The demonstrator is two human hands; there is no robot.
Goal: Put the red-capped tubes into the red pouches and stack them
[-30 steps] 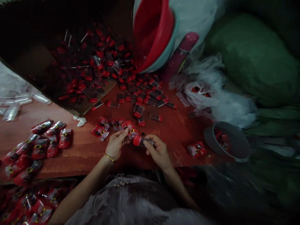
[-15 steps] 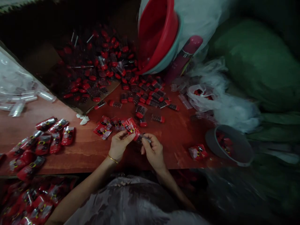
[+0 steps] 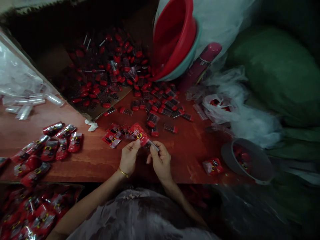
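Above the table's front edge, my left hand [image 3: 128, 156] pinches a red printed plastic packet [image 3: 137, 131] between thumb and fingers. Close beside it, my right hand [image 3: 161, 162] is closed on a small clear tube with dark contents [image 3: 148, 144]. The tube's upper end meets the packet's lower end; whether it is inside cannot be made out. Flat red packets [image 3: 111, 136] lie just past my left hand. Loose red-capped tubes [image 3: 170, 128] are scattered beyond both hands.
An open cardboard box [image 3: 110, 108] spills red-capped tubes onto the table [image 3: 95, 166]. Filled packets [image 3: 50, 150] lie at left, more in a box [image 3: 37, 213] below. Red basin [image 3: 188, 30], pink spray can [image 3: 208, 55], plastic bags [image 3: 252, 116] and grey tub [image 3: 226, 156] stand right.
The packet now shows more of its printed face, and the red end of the tube is no longer distinct beside it. Both hands stay close together; the view has shifted slightly.
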